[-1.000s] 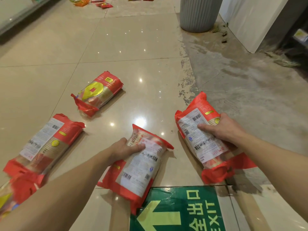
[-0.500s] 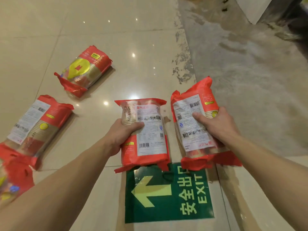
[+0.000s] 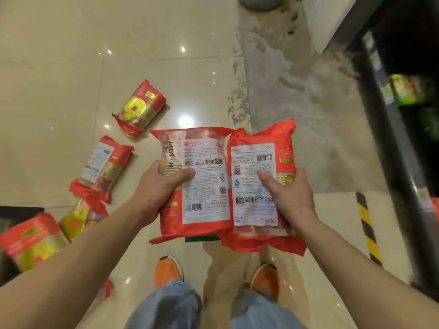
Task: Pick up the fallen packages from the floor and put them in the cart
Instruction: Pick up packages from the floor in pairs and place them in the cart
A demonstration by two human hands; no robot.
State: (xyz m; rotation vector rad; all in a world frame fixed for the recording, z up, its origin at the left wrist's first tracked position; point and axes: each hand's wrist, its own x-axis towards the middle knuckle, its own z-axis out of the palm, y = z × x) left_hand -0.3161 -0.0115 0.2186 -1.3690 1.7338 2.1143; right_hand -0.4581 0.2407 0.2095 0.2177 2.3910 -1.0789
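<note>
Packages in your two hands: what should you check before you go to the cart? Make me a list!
1. Left hand grips the left package: ok.
2. Right hand grips the right package: ok.
3. Both packages lifted off the floor: ok.
4. Cart in sight: not ok, none shows.
5. Floor cleared: not ok, other packages lie at the left.
6. Way ahead free: cannot tell.

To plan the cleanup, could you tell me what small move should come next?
Probably turn to find the cart, which is not in view: the left hand grips one package, the right hand another package, so neither is free for the packages on the floor.
</note>
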